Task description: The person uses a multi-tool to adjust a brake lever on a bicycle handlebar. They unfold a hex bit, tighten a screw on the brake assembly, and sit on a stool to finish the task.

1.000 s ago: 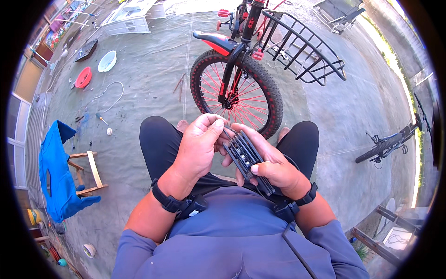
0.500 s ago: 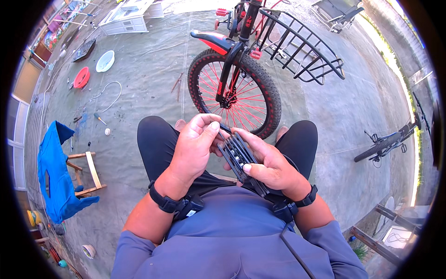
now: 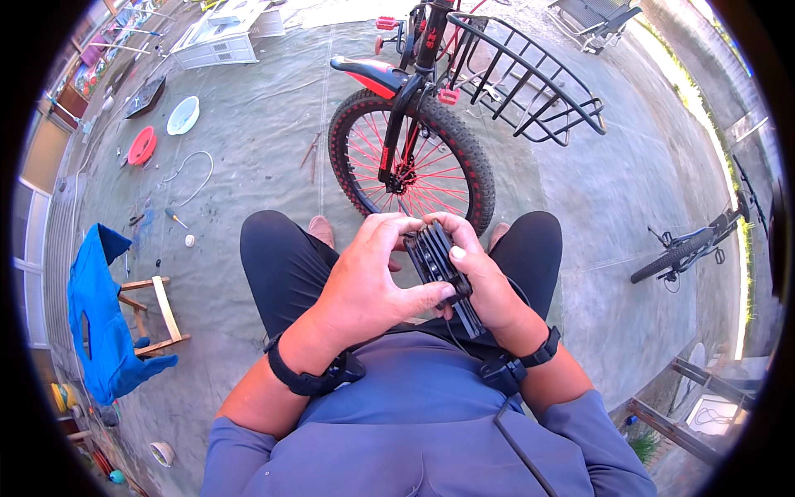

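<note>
Between my knees, in front of my belly, I hold a black block of parallel slats (image 3: 434,258); its exact kind does not show. My left hand (image 3: 364,277) grips its left side, with the thumb pressed near its lower end and the fingers bent at the far end. My right hand (image 3: 487,286) is wrapped round its right side, the thumb lying on top. Some fingers are hidden behind the block. Just beyond my hands stands a bicycle front wheel (image 3: 460,153) with a knobbly black tyre and red spokes.
The bicycle carries a black wire basket (image 3: 538,103). On the left, a blue cloth (image 3: 91,306) hangs over a wooden stool frame (image 3: 166,306). A screwdriver (image 3: 175,218), a red basin (image 3: 142,146) and a white basin (image 3: 183,116) lie on the ground. Another bicycle (image 3: 691,248) is at right.
My left hand has moved from the block's far end onto its left side, its thumb now near the lower end. The block has turned more upright in my right hand.
</note>
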### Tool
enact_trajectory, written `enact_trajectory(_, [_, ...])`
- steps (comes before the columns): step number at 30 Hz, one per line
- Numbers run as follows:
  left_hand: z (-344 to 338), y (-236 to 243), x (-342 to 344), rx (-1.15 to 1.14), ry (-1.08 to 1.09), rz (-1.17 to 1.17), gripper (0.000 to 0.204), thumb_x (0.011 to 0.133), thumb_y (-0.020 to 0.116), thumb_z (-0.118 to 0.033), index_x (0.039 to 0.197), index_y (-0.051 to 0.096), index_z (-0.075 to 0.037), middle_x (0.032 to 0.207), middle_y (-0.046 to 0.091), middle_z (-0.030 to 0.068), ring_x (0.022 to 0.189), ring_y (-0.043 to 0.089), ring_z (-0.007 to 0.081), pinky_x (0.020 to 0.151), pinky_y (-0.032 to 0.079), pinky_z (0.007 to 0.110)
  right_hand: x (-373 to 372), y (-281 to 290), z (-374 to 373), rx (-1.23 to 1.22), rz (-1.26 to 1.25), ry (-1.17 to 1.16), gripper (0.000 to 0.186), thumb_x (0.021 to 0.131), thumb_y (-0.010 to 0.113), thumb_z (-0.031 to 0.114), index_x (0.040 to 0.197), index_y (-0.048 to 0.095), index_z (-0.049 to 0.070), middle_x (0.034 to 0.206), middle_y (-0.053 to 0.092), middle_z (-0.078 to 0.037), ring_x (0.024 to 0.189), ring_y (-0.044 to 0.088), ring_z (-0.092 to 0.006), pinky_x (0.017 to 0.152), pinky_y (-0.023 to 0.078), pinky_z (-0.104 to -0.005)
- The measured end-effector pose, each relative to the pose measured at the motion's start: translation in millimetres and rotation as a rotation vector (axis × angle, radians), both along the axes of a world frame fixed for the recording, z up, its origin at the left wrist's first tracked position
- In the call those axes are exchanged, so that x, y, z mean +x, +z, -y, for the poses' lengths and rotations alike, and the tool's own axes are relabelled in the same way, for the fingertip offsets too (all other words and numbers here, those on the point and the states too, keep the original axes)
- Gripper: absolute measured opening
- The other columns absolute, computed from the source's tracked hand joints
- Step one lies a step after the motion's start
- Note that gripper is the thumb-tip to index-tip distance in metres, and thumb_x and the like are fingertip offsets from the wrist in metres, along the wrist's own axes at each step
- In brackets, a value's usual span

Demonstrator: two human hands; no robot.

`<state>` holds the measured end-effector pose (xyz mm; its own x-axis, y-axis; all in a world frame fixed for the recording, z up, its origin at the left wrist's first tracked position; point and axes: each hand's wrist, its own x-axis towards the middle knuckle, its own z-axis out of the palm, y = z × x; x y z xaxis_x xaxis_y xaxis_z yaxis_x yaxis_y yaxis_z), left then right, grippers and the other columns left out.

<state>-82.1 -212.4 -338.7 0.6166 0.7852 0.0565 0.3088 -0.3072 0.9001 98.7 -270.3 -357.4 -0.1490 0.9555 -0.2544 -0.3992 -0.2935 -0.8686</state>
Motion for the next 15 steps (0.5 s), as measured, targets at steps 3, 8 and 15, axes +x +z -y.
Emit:
enact_trajectory(3, [-0.1,0.1,-0.9,0.131,0.007,-0.016,0.071,0.070,0.090,-0.023,0.129,0.057,0.001,0.133,0.052,0.0156,0.116,0.060,0.0257,0.088,0.056,0.036,1.6,7.9,2.5,-0.017,0.121,0.040,0.057,0.096,0.042,0.028,0.148,0.029,0.010,0.115,0.052,-0.012,0.082,0.059,-0.0162,0.059,0.053,-0.0301])
enact_trajectory(8, [1.5,-6.4,0.2,0.269,-0.037,0.022,0.063,0.073,0.086,-0.022,0.124,0.058,0.002,0.119,0.062,0.0198,0.096,0.068,0.0320,0.081,0.057,0.036,4.2,4.4,3.4,0.015,0.221,0.067,0.054,0.097,0.045,0.023,0.148,0.031,0.011,0.111,0.052,-0.010,0.086,0.057,-0.0162,0.064,0.053,-0.0323])
enact_trajectory(15, [1.8,-6.8,1.9,0.594,-0.056,0.034,0.054,0.075,0.079,-0.017,0.120,0.058,0.002,0.103,0.067,0.0181,0.085,0.068,0.0329,0.072,0.057,0.038,3.4,-4.8,5.6,0.132,0.204,0.067,0.052,0.098,0.050,0.022,0.146,0.034,0.010,0.108,0.053,-0.009,0.083,0.057,-0.0155,0.069,0.051,-0.0327])
